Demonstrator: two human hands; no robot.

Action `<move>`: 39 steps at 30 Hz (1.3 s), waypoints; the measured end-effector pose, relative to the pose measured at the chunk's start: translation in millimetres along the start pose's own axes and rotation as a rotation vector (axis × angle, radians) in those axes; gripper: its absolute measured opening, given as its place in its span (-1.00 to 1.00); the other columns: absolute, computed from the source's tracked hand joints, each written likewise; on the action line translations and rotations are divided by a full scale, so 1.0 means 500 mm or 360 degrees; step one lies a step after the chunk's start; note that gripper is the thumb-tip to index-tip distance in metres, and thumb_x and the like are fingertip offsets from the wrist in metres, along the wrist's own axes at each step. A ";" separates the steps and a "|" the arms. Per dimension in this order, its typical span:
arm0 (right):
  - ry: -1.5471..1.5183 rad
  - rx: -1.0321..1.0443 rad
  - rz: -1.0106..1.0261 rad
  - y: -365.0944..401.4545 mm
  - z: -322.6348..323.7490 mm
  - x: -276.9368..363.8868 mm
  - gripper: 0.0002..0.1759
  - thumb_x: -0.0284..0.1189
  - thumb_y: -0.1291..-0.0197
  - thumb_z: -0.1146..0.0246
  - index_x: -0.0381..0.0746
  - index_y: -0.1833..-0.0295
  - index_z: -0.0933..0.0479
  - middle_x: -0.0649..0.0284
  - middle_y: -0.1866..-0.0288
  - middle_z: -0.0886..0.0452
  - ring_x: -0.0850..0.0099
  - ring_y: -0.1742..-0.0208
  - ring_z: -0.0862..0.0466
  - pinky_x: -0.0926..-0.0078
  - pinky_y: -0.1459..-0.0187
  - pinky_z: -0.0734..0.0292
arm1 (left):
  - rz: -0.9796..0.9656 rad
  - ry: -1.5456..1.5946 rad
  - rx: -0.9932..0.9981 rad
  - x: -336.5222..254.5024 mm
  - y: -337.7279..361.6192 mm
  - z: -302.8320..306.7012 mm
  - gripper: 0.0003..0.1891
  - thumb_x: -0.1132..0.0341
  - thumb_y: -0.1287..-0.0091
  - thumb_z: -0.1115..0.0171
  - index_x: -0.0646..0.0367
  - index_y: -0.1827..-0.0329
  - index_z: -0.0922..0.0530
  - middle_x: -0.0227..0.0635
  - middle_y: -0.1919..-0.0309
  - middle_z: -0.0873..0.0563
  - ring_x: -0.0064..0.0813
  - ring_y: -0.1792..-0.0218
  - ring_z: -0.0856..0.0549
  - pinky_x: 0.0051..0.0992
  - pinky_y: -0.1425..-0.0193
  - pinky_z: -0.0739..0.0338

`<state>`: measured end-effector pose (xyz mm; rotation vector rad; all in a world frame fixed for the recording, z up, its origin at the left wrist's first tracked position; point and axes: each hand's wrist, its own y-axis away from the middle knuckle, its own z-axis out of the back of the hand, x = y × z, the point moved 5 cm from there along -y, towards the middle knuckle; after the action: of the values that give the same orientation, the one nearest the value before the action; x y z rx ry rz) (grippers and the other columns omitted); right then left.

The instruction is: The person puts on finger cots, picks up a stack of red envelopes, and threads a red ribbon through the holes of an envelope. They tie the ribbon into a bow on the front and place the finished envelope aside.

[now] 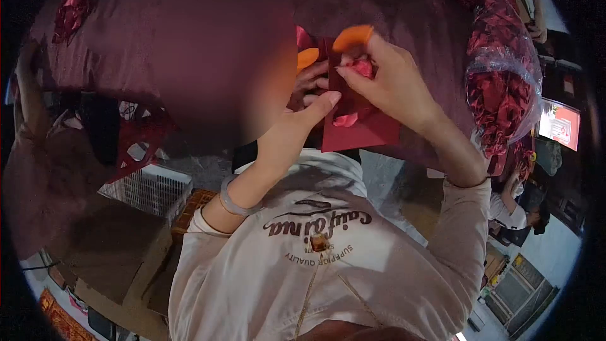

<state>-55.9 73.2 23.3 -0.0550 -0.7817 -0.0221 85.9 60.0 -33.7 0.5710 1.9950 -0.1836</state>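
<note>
My left hand (297, 121) grips the left edge of a flat red paper piece (372, 132), thumb on top and fingers underneath. An orange cover (308, 58) sits on one of its fingertips. Over the upper part of the paper, my right hand (394, 79) is closed in a pinch around a crumpled, shiny red piece (361, 68), partly hidden by the fingers. Its index finger wears an orange fingertip cover (353, 38). A second shiny red piece (345, 120) lies on the paper below the right hand.
A dark red cloth covers the table (429, 44). A clear plastic bag of shiny red pieces (502, 88) stands at right. A white crate (148, 189) and cardboard box (120, 246) are at lower left. Other people sit at left and far right. A blur hides the upper middle.
</note>
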 end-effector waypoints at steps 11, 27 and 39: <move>-0.1133 -0.0117 -0.0048 0.044 -0.039 -0.103 -0.79 -0.48 -0.25 -0.17 -0.33 0.04 -0.52 0.27 0.12 -0.57 0.58 0.12 -0.54 0.62 0.08 -0.44 | -0.0597 -0.1081 -0.0009 -0.022 -0.011 0.018 -0.62 0.65 -0.16 -0.12 0.23 -0.07 -0.52 -0.17 0.22 -0.67 -0.42 0.21 -0.65 -0.56 0.10 -0.52; -0.0717 -0.0030 0.0304 0.045 -0.035 -0.087 -0.56 -0.29 -0.29 -0.13 -0.19 -0.25 -0.38 0.23 0.14 -0.65 0.41 0.10 -0.65 0.50 0.07 -0.47 | -0.0242 -0.1630 0.0439 -0.042 -0.113 0.002 -0.49 0.66 0.08 -0.23 0.16 -0.04 -0.56 -0.40 0.57 -0.53 -0.65 0.56 -0.51 -0.62 0.51 -0.40; -0.0804 -0.0128 0.0283 0.045 -0.039 -0.095 -0.72 -0.36 -0.20 -0.18 -0.32 0.06 -0.51 0.15 0.30 -0.61 0.34 0.26 -0.65 0.43 0.20 -0.51 | 0.0215 -0.1435 0.0345 -0.175 -0.109 0.140 -0.53 0.63 -0.06 -0.32 0.27 -0.09 -0.50 -0.46 0.52 -0.57 -0.73 0.58 -0.51 -0.70 0.49 -0.42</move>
<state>-74.9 94.5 -24.7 -0.2123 -1.2781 0.1337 149.1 -40.8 2.7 0.6126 1.0657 -0.4826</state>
